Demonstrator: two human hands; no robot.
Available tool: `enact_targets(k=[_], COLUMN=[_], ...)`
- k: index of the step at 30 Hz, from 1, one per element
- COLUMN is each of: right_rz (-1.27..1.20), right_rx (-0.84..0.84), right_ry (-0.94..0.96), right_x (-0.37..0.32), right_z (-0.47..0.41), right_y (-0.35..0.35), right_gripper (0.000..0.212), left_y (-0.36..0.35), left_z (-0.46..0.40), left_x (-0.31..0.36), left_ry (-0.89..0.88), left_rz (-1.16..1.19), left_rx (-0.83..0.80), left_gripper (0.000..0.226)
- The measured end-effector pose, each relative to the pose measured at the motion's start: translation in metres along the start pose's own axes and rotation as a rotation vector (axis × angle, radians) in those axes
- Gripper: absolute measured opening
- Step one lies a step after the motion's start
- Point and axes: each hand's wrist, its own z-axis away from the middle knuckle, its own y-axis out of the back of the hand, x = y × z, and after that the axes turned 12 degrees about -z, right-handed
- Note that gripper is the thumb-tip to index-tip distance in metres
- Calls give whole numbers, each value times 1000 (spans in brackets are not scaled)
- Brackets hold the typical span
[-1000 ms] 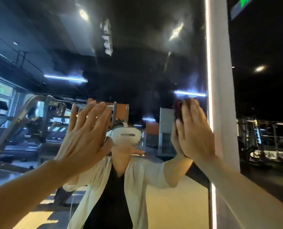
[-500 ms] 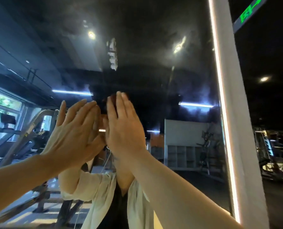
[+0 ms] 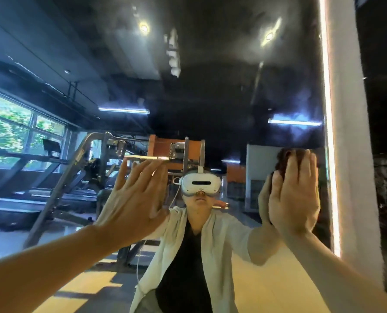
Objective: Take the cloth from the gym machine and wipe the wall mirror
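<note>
A dark glossy ceiling (image 3: pixel 210 82) is seen overhead, set with round recessed spotlights (image 3: pixel 144 27) and long bluish-white strip lamps (image 3: pixel 123 110). A large multi-pane window (image 3: pixel 18 125) at far left is lit by daylight and green foliage. Grey steel-framed gym machines (image 3: pixel 75 168) are ranged beside it. A pale yellow floor (image 3: pixel 267 288) is crossed by shadow. A white pillar with a glowing vertical light strip (image 3: pixel 329 132) stands at right.
</note>
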Motion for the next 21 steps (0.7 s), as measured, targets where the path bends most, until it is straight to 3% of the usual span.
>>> enact_targets(k=[6, 9, 12, 17, 21], right_rz=[-41, -95, -90, -11, 68], right_rx=[-134, -254, -400, -473, -369], right_ry=[247, 366, 544, 740, 607], right_x=[-112, -170, -208, -182, -96], right_z=[26, 42, 73, 88, 70], right_y=[-65, -94, -112, -96, -55], right_gripper=[51, 56, 62, 59, 54], left_y=[2, -3, -15, -14, -12], left_z=[33, 58, 84, 96, 81], left_x=[-20, -33, -39, -15, 25], left_ry=[-8, 94, 188, 164, 29], left_rz=[-5, 61, 108, 124, 158], left_rx=[24, 13, -9, 20, 6], left_gripper=[82, 77, 88, 104, 114])
